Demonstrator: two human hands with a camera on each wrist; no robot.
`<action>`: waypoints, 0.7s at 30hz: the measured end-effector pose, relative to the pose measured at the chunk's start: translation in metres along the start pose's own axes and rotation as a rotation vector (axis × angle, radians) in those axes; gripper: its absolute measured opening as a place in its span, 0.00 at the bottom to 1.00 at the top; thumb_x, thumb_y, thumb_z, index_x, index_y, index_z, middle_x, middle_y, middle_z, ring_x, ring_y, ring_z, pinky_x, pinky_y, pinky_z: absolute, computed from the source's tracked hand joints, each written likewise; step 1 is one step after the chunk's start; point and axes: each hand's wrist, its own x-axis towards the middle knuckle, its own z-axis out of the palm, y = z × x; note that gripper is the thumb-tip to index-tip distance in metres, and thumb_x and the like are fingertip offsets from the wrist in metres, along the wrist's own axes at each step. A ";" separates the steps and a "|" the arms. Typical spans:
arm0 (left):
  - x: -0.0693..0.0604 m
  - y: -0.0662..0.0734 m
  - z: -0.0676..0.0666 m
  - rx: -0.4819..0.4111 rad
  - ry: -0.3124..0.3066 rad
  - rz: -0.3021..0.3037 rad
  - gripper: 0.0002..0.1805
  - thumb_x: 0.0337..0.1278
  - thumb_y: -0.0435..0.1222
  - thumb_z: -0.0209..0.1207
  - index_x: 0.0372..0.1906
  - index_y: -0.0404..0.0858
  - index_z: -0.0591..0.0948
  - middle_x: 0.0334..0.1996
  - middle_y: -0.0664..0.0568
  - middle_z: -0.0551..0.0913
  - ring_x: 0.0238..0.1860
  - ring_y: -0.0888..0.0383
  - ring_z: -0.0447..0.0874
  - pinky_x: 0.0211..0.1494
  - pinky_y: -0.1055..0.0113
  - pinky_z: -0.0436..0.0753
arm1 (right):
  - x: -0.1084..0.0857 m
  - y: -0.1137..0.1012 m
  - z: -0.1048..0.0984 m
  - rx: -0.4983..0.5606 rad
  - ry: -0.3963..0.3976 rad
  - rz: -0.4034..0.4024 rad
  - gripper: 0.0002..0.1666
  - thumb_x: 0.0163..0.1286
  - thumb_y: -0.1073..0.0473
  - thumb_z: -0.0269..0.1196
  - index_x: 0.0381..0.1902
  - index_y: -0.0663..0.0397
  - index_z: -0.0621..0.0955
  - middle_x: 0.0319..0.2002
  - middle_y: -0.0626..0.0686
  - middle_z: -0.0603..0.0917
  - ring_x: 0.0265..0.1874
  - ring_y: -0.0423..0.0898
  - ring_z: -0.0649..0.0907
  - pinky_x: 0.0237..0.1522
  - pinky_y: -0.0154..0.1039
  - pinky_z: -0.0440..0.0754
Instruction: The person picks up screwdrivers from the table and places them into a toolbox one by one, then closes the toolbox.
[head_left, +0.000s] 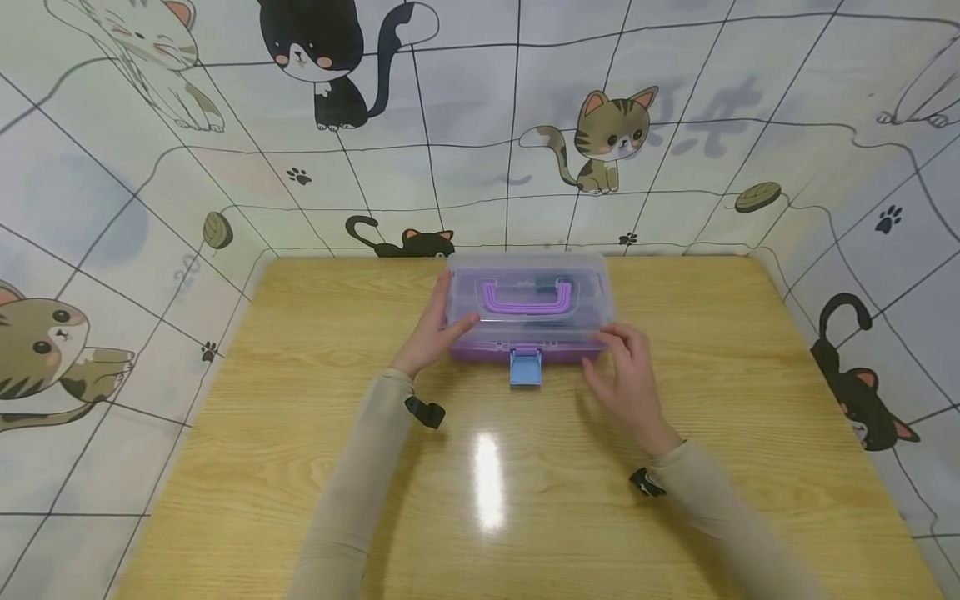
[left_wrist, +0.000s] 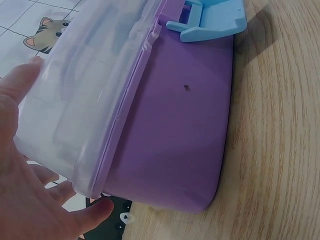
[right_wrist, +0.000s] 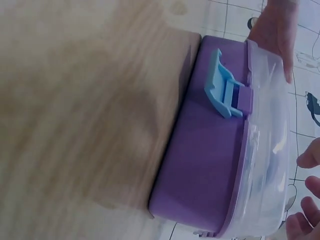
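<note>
A plastic case with a purple base [head_left: 480, 353] and a clear lid [head_left: 467, 292] stands at the back of the table. A purple handle [head_left: 527, 308] lies folded on top. At the front, the light-blue latch [head_left: 525, 368] is flipped out and down; the lid sits down on the base. My left hand [head_left: 429, 332] rests against the lid's left end, its fingers along the side and thumb over the front part. My right hand [head_left: 630, 379] is at the front right corner, fingers loosely bent by the lid's edge; whether they touch is unclear. Dim contents show through the lid.
The case stands on a wooden table [head_left: 300, 433] with a bright light reflection in front of it. Walls [head_left: 465, 125] printed with cartoon cats and grid lines enclose the back and both sides. A dark band [head_left: 425, 412] is on the left wrist, another [head_left: 647, 482] on the right.
</note>
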 end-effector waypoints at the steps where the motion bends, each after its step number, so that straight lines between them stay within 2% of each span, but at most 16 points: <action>1: 0.000 0.000 0.000 -0.001 -0.001 0.002 0.51 0.65 0.47 0.58 0.77 0.43 0.35 0.77 0.45 0.34 0.75 0.53 0.31 0.74 0.52 0.39 | -0.003 -0.001 0.002 0.017 0.003 0.000 0.23 0.51 0.74 0.67 0.46 0.71 0.76 0.49 0.68 0.72 0.50 0.63 0.71 0.57 0.46 0.70; 5: 0.000 0.000 0.000 -0.015 -0.003 -0.002 0.51 0.65 0.46 0.58 0.77 0.44 0.35 0.77 0.47 0.35 0.75 0.53 0.34 0.74 0.53 0.41 | -0.012 -0.004 0.010 0.095 -0.039 0.031 0.24 0.49 0.77 0.67 0.46 0.69 0.77 0.48 0.64 0.75 0.48 0.59 0.75 0.58 0.37 0.70; 8: 0.000 0.001 0.000 -0.029 -0.003 -0.008 0.51 0.65 0.46 0.58 0.77 0.45 0.35 0.77 0.50 0.36 0.75 0.54 0.35 0.74 0.54 0.41 | -0.016 -0.007 0.016 0.183 -0.087 0.095 0.24 0.48 0.80 0.68 0.45 0.70 0.78 0.45 0.63 0.78 0.45 0.58 0.78 0.55 0.36 0.74; 9: -0.001 0.001 0.000 -0.031 -0.005 -0.008 0.51 0.65 0.46 0.58 0.77 0.45 0.35 0.77 0.50 0.36 0.75 0.54 0.35 0.74 0.54 0.42 | -0.017 -0.009 0.018 0.221 -0.109 0.130 0.23 0.48 0.80 0.67 0.45 0.71 0.78 0.44 0.64 0.79 0.45 0.58 0.78 0.54 0.37 0.75; 12: -0.001 0.001 -0.001 -0.042 -0.007 -0.007 0.51 0.65 0.47 0.58 0.77 0.46 0.35 0.77 0.52 0.37 0.75 0.55 0.35 0.74 0.54 0.42 | -0.013 -0.021 0.018 0.333 -0.182 0.261 0.20 0.51 0.82 0.66 0.44 0.76 0.77 0.42 0.68 0.81 0.42 0.63 0.80 0.50 0.49 0.79; 16: -0.001 0.000 0.000 -0.059 -0.007 -0.005 0.51 0.65 0.47 0.59 0.77 0.48 0.35 0.77 0.54 0.37 0.75 0.55 0.35 0.74 0.53 0.43 | -0.006 -0.033 0.017 0.455 -0.299 0.433 0.21 0.57 0.80 0.64 0.49 0.82 0.74 0.44 0.75 0.79 0.44 0.71 0.78 0.49 0.62 0.76; 18: -0.001 0.000 0.001 -0.065 -0.004 -0.001 0.51 0.64 0.47 0.59 0.77 0.48 0.35 0.77 0.54 0.37 0.75 0.54 0.36 0.74 0.52 0.43 | -0.006 -0.029 0.021 0.505 -0.349 0.499 0.23 0.59 0.78 0.63 0.52 0.83 0.72 0.46 0.76 0.78 0.46 0.72 0.77 0.51 0.61 0.76; 21: -0.001 -0.001 0.001 -0.068 -0.005 -0.001 0.51 0.64 0.47 0.59 0.77 0.49 0.35 0.77 0.54 0.37 0.75 0.54 0.36 0.74 0.52 0.43 | -0.012 -0.015 0.032 0.557 -0.389 0.561 0.25 0.61 0.78 0.62 0.56 0.81 0.70 0.49 0.75 0.77 0.49 0.69 0.77 0.54 0.52 0.78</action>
